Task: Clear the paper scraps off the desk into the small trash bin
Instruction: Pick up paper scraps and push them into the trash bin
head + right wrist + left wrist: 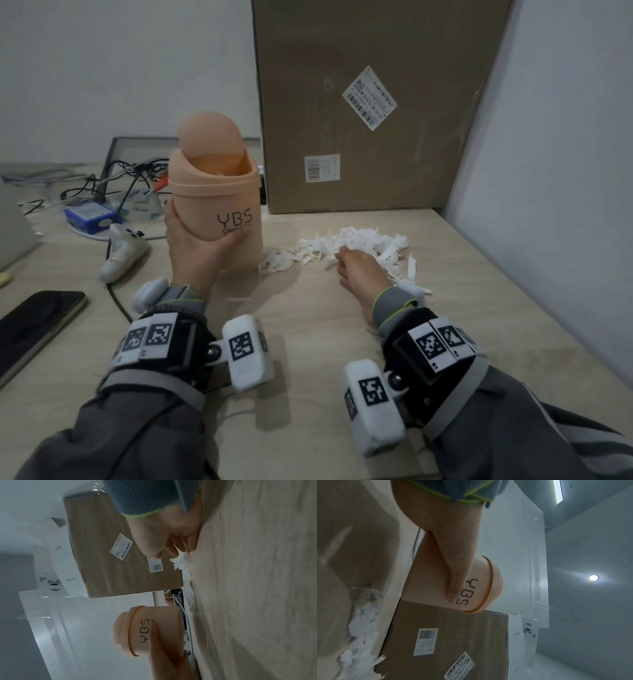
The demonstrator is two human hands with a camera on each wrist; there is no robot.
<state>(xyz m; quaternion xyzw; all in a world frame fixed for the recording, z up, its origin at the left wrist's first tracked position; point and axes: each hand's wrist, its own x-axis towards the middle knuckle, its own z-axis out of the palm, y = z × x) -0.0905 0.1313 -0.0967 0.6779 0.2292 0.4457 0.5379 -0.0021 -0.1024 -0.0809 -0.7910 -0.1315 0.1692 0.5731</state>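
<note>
A peach swing-lid trash bin marked YBS is gripped by my left hand, thumb across its front and fingers round the far side. The right wrist view shows the bin held just off the desk. In the left wrist view my thumb lies over the lettering on the bin. A pile of white paper scraps lies on the desk to the bin's right. My right hand rests at the pile's near edge with its fingers curled into the scraps.
A big cardboard box stands against the wall behind the scraps. Left of the bin are tangled cables, a blue box, a white device and a dark phone. A white panel bounds the right side.
</note>
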